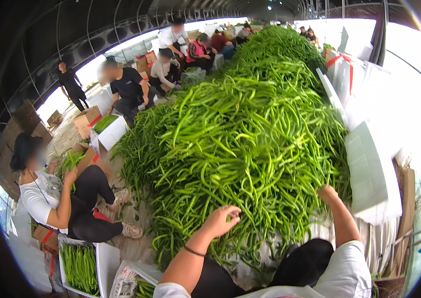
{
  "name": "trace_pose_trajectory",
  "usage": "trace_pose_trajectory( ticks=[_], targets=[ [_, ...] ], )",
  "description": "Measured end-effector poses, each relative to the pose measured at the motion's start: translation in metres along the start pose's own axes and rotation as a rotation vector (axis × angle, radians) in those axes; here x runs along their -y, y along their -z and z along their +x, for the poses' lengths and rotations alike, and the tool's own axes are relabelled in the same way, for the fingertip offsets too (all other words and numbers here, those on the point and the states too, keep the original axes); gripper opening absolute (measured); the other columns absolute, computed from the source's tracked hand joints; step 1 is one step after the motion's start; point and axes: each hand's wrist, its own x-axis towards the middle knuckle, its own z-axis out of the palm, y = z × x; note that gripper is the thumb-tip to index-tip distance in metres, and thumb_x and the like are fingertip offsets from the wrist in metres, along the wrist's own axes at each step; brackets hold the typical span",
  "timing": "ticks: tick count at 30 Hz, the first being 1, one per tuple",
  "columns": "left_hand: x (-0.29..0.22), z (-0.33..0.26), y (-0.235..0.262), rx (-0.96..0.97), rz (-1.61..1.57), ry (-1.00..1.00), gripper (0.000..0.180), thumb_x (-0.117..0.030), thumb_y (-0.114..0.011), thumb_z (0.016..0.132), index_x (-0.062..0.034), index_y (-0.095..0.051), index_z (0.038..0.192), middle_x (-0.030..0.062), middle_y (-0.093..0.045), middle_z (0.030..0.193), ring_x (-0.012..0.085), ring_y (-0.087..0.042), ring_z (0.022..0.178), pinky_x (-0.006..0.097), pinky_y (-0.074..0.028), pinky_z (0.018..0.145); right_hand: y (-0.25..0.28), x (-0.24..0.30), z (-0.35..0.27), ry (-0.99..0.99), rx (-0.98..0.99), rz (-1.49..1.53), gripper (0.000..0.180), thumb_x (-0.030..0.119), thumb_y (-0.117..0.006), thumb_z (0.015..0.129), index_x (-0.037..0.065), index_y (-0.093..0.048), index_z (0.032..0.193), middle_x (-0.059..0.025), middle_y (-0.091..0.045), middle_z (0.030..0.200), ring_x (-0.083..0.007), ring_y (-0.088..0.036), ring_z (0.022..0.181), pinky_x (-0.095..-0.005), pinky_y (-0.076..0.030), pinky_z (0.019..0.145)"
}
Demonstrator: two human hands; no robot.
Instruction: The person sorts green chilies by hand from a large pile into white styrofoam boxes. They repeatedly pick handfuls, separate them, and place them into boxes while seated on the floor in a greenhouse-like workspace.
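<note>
A huge heap of long green chili peppers (250,144) rises in front of me and runs far back. Above its near edge hovers my left hand (222,220), with a dark band on the wrist. Its fingers are loosely bent and apart, and no pepper shows in them. My right hand (326,192) is at the heap's right edge, against the peppers, with its fingers curled closed. What those fingers hold, if anything, is hidden from this view.
At lower left stands a white foam box (91,263) of peppers laid in rows, beside a paper-lined box (126,282). A seated co-worker (66,193) holds peppers at left; several others sit farther back. White foam boxes (369,171) line the right side.
</note>
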Motion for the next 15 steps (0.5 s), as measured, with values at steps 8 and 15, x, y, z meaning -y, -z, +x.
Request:
trace_pose_trajectory(
  ticks=[8,15],
  targets=[
    [-0.029,-0.024,0.008,-0.288,0.085,-0.268,0.017,-0.007,-0.064,0.083,-0.0062,-0.063,0.1,0.0097,-0.065,0.097,0.0256,-0.064,0.09,0.033,-0.051,0.08,0.1,0.067,-0.143,0.246,0.393,0.752,0.025,0.027,-0.059,0.089,0.002,-0.064,0.09,-0.0023,-0.061,0.076,-0.0086,-0.053,0.062,-0.0251,-0.043,0.055],
    [-0.077,-0.019,-0.003,-0.571,0.287,-0.679,0.035,-0.003,-0.068,0.076,-0.0094,-0.059,0.109,0.0061,-0.058,0.116,0.0269,-0.058,0.105,0.042,-0.047,0.093,0.1,0.155,-0.187,0.635,0.947,0.832,0.033,0.032,-0.052,0.093,0.001,-0.065,0.093,-0.0023,-0.059,0.072,-0.0109,-0.051,0.061,-0.0243,-0.041,0.056]
  ],
)
